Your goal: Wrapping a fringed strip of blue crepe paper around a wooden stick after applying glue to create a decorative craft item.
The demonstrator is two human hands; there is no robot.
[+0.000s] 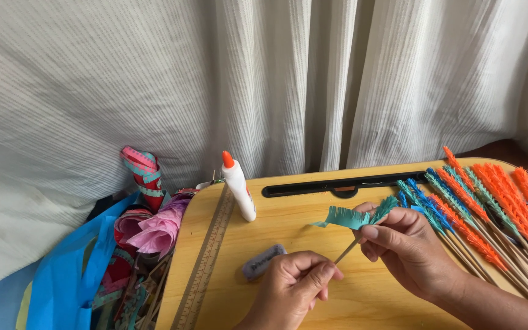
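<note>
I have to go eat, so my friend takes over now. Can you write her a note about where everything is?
Left hand: pinches the lower end of a thin wooden stick.
Right hand: holds the stick's top, where a teal fringed paper strip is partly wrapped on, its loose end sticking out left.
On the yellow lap table: glue bottle, ruler, grey eraser.
Done: a pile of orange, teal and blue fringed sticks on the right.
Left: the loose end is not yet wound on.

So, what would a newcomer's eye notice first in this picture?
First the two hands at the bottom centre: the left hand pinches a thin wooden stick, and the right hand wraps a fringed teal paper strip around its tip. Next, the finished orange, teal and blue fringed sticks lying at the right.
</note>
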